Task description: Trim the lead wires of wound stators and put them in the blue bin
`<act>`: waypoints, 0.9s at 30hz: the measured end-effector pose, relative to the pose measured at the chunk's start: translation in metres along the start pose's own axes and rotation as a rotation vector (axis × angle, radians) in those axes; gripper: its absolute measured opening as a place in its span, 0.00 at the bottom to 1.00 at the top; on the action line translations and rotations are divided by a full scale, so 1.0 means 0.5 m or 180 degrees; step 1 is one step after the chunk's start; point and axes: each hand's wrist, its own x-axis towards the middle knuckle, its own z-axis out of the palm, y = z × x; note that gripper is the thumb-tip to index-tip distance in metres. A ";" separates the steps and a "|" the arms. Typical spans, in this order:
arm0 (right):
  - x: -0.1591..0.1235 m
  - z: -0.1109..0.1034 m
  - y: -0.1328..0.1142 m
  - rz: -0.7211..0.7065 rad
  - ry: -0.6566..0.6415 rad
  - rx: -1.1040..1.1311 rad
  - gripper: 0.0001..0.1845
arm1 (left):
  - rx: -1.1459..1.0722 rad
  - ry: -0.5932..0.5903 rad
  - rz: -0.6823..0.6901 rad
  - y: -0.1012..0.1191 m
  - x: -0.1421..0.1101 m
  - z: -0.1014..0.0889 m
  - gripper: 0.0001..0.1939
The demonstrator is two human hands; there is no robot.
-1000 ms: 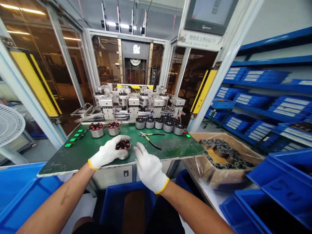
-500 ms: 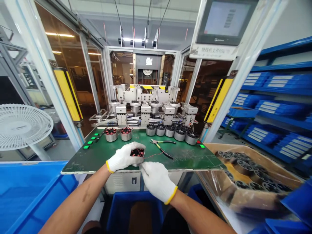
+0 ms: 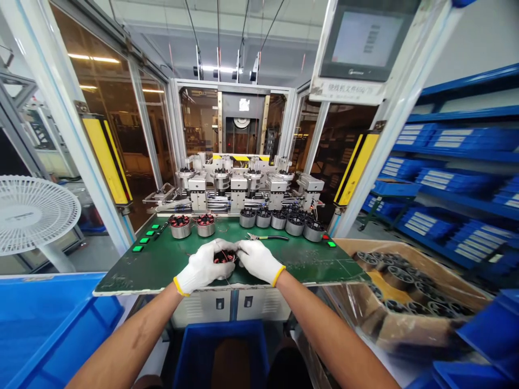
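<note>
White-gloved left hand (image 3: 198, 266): curled closed round a silver metal, red-wound stator (image 3: 224, 260).
White-gloved right hand (image 3: 256, 260): at three o'clock, bunched; any pinch is hard to tell.
Stator: six o'clock edge of green bench (image 3: 312, 265).

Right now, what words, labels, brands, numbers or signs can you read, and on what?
"绕线机文件" on the white strip below the display panel; characters after it are blurred.
Logo and screen lines on that panel: too blurred.
Lettering on the white fan: too blurred.
Labels on the blue bins: too small.
</note>
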 end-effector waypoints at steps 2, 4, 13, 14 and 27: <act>-0.019 -0.005 -0.010 0.0067 0.0118 -0.0125 0.14 | -0.0009 0.0004 -0.0114 0.000 -0.004 -0.005 0.21; -0.056 -0.017 -0.027 0.0158 0.0523 -0.0156 0.14 | 0.0086 0.0052 -0.0210 -0.001 -0.006 -0.010 0.22; -0.095 0.037 -0.076 -0.0534 0.0720 -0.1060 0.22 | -0.0450 0.0093 -0.0225 -0.024 0.001 0.003 0.23; -0.091 0.047 -0.072 -0.0424 0.0707 -0.1287 0.22 | -0.0516 0.0079 -0.0251 -0.026 0.001 0.004 0.23; -0.066 0.057 -0.025 -0.0174 0.0314 -0.1194 0.18 | 0.1898 0.1280 0.0376 0.004 -0.049 -0.062 0.30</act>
